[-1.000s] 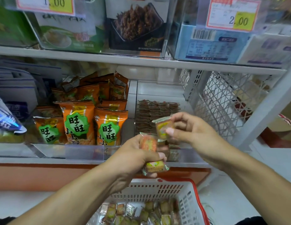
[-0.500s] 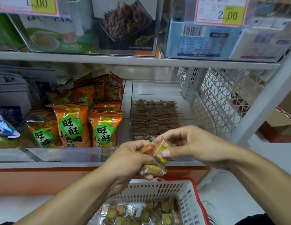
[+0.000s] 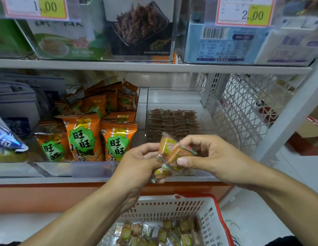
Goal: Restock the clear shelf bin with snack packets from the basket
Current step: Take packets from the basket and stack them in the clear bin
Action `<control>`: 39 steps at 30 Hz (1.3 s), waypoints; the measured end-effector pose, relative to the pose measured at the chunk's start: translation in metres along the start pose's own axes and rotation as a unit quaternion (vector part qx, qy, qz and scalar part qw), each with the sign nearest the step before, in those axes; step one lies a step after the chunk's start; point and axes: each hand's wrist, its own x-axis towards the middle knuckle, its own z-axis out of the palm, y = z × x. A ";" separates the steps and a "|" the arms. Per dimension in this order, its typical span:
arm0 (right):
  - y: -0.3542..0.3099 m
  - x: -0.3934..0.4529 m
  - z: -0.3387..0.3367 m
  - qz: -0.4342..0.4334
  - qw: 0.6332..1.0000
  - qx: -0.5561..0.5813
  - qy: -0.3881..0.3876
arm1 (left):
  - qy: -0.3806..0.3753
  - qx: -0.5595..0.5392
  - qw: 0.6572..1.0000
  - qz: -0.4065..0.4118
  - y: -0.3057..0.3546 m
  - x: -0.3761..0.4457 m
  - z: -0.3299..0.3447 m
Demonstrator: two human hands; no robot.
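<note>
My left hand (image 3: 138, 162) grips a small stack of orange snack packets (image 3: 165, 148) in front of the shelf edge. My right hand (image 3: 209, 157) pinches one packet (image 3: 181, 154) of that stack between thumb and fingers. Behind the hands stands the clear shelf bin (image 3: 174, 100), with rows of dark packets (image 3: 172, 121) laid flat in its front half. Below, the white basket (image 3: 170, 205) with a red rim holds several more small packets (image 3: 160, 233).
Orange snack bags (image 3: 87, 135) fill the bin to the left. A white mesh shelf divider (image 3: 243, 110) rises at the right. The upper shelf (image 3: 154, 66) carries boxed goods and price tags. A clear front lip (image 3: 66, 169) runs along the shelf edge.
My right hand came down from in front of the bin to the stack in my left hand and now pinches a packet there. The view shifted slightly.
</note>
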 end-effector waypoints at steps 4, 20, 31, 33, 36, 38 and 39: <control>-0.001 0.001 0.005 0.026 0.995 0.072 0.064 | -0.024 0.017 1.000 0.009 0.000 -0.002 0.000; -0.002 0.001 0.004 0.211 0.954 0.203 0.068 | -0.068 -0.044 0.997 0.008 0.003 0.001 0.000; -0.004 0.001 0.001 0.204 0.942 0.265 0.041 | -0.099 -0.038 0.992 0.066 0.009 -0.005 -0.004; -0.004 0.001 -0.002 0.203 0.942 0.261 0.051 | -0.119 -0.025 0.989 0.085 0.009 -0.006 -0.006; -0.004 0.001 -0.004 0.207 0.945 0.249 0.052 | -0.126 -0.015 0.987 0.096 0.008 -0.005 -0.008; -0.004 0.000 -0.004 0.207 0.947 0.240 0.055 | -0.128 0.011 0.987 0.098 0.007 -0.004 -0.009; -0.004 0.000 -0.004 0.205 0.948 0.234 0.060 | -0.133 0.015 0.986 0.097 0.007 -0.004 -0.009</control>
